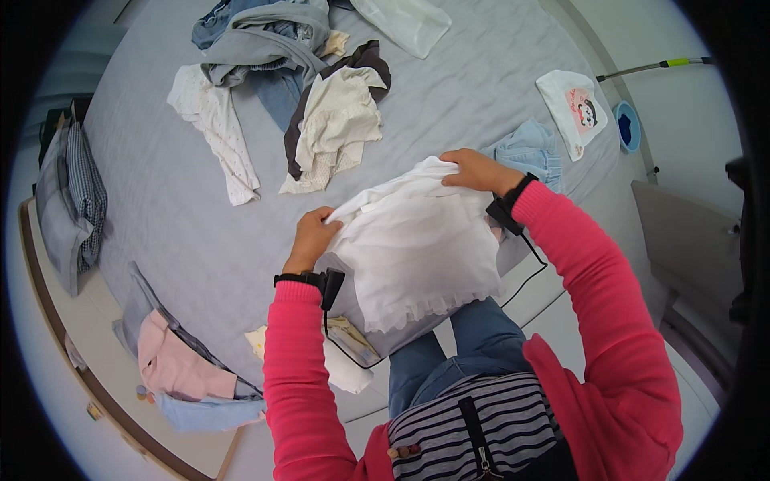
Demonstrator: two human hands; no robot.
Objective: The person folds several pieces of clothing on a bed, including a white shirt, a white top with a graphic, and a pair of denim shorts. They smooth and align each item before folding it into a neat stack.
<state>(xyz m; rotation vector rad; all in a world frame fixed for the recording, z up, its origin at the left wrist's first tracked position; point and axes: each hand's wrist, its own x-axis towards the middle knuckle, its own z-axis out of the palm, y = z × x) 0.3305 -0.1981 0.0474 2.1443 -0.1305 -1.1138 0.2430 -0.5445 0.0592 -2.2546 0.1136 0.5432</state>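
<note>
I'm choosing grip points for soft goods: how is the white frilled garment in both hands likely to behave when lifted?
The white garment is probably floppy, as its cloth drapes in soft folds from the left hand and right hand. It looks fairly light for its size: the fabric seems thin, with a frilled hem.

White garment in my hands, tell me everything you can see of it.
The white garment is plain, with a frilly lower hem. The cloth looks thin, soft and slightly sheer, with light creases. It is spread out wide, its upper edge bunched and slanting up to the right. The left hand grips its upper left corner and the right hand its upper right. It lies over the near edge of the bed in this view; whether it rests there I can't tell.
</note>
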